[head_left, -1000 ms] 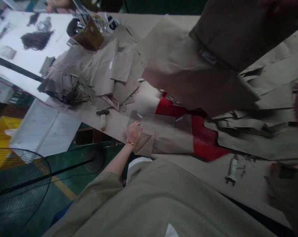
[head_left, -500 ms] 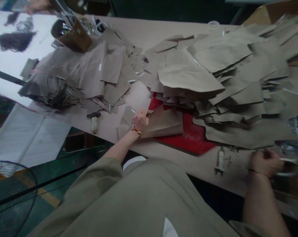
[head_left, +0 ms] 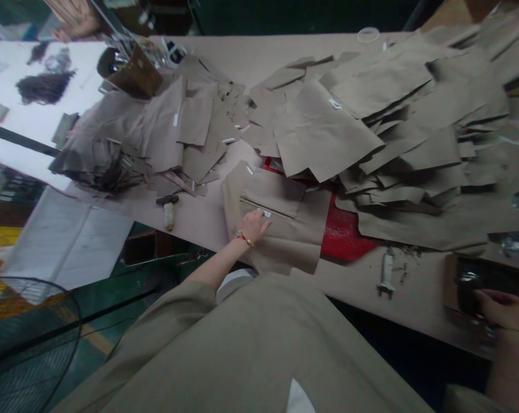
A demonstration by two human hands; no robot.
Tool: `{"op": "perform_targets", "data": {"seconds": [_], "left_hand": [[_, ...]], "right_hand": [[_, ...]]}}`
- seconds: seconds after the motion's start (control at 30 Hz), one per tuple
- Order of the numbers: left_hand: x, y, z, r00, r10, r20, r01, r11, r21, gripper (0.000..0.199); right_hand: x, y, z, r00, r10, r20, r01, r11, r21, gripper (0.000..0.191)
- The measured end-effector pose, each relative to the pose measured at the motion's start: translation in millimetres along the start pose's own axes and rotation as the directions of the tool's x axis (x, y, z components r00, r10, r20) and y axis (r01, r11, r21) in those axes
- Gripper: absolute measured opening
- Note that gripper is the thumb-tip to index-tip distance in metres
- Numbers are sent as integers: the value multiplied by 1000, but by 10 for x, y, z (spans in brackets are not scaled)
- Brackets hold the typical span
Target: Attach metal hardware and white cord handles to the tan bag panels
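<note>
My left hand (head_left: pixel 253 227) lies on a grey-brown cut cloth piece (head_left: pixel 285 241), its fingers outstretched and thumb apart beside a small white label (head_left: pixel 264 213). This piece is spread flat near the table's front edge, partly over a red board (head_left: pixel 349 235). Far to the right, my right hand (head_left: pixel 511 315) is at an open cardboard box (head_left: pixel 451 284) that holds dark, shiny plastic. Its fingers are bent together there; whatever is between them cannot be made out. Thread snips with a wrapped handle (head_left: pixel 387 272) lie between the board and the box.
Overlapping cloth pieces (head_left: pixel 414 115) cover the table's right side, and another cloth pile (head_left: pixel 156 126) lies left. Wrapped-handle scissors (head_left: pixel 168 212) rest near the front left edge. A tool box (head_left: pixel 136 71) stands behind. A fan (head_left: pixel 31 344) is on the floor, lower left.
The cloth piece under my left hand has been laid out flat, and that hand's fingers have loosened. My right hand has moved right and down, into the box. The upper cloth piece has settled flat.
</note>
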State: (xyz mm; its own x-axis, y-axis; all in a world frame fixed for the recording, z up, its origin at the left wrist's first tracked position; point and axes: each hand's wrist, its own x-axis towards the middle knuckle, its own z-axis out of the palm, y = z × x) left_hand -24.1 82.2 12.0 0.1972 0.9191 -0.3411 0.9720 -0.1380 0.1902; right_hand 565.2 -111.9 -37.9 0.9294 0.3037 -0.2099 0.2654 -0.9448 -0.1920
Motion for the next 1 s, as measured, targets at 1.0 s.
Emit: {"op": "perform_targets", "data": {"seconds": [1.0], "left_hand": [[-232, 492, 327, 952, 161, -261, -280, 802, -527, 19]], "right_hand": [[-3468, -2537, 976, 637, -655, 406, -71, 475, 877, 44]]}}
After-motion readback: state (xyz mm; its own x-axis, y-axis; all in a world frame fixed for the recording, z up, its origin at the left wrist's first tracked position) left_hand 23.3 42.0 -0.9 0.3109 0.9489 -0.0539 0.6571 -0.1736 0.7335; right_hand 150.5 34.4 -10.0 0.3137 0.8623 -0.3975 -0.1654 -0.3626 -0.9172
